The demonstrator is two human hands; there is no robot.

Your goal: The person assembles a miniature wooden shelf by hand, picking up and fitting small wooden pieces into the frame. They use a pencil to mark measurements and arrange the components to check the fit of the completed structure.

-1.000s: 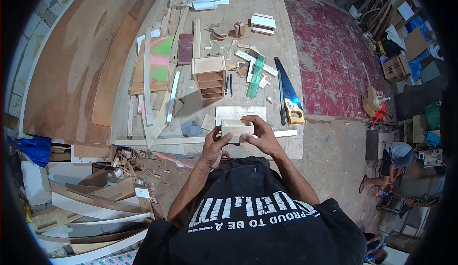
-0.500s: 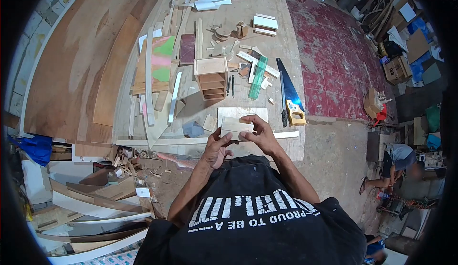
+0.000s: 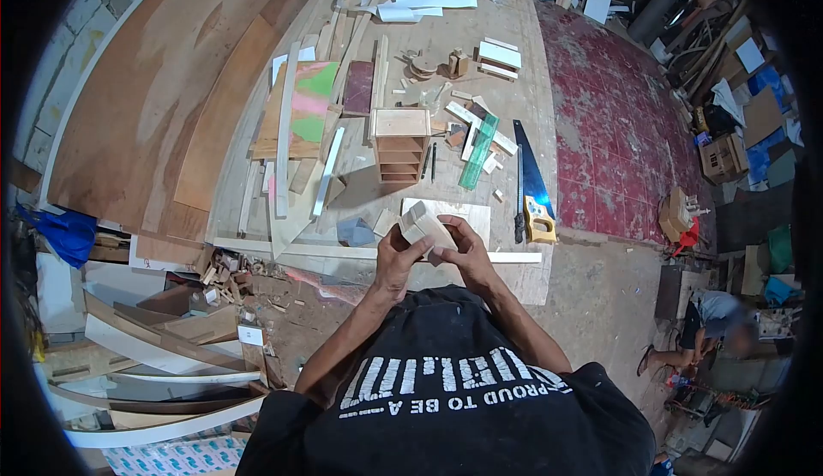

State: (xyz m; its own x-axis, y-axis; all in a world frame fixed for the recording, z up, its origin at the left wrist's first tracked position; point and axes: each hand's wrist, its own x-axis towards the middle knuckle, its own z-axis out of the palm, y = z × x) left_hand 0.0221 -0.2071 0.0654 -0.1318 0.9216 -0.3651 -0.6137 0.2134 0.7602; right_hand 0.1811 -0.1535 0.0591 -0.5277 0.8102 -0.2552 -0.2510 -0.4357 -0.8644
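Two hands [image 3: 432, 256] gripping small wooden box [image 3: 428, 225]

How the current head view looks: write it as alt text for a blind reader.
Left hand and right hand hold a small pale wooden piece at a cluttered workbench, with a wooden shelf unit, a green strip and a handsaw beyond.

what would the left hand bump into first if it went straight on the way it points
Past the wooden piece in its grip, the left hand would probably meet the pale board on the table, though its height is unclear and it might pass over.
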